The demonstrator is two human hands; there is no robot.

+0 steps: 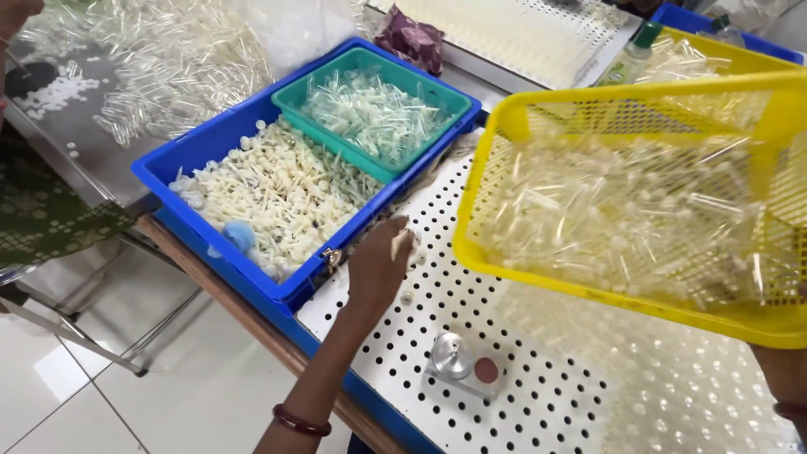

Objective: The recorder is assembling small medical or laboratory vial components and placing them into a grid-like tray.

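We're in a small assembly workshop: white perforated board (538,370) along the bench's near edge, blue crate (210,151) of cream plastic parts, teal tray (290,97) inside it, yellow mesh basket (504,143) of clear tubes, loose tubes heaped at the far-left corner.

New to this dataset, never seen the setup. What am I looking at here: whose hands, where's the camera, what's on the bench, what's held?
There is no machine: a person works with bare hands, and the one camera sits on their head, looking down. The left hand rests on a white perforated board, fingers closed on small pale parts. The right hand is mostly hidden under a tilted yellow mesh basket full of clear plastic tubes, which it seems to hold up. Beside the board stands a blue crate of cream plunger-like pieces, with a green tray of thin tubes inside. A small metal fixture with a round red button sits on the board.
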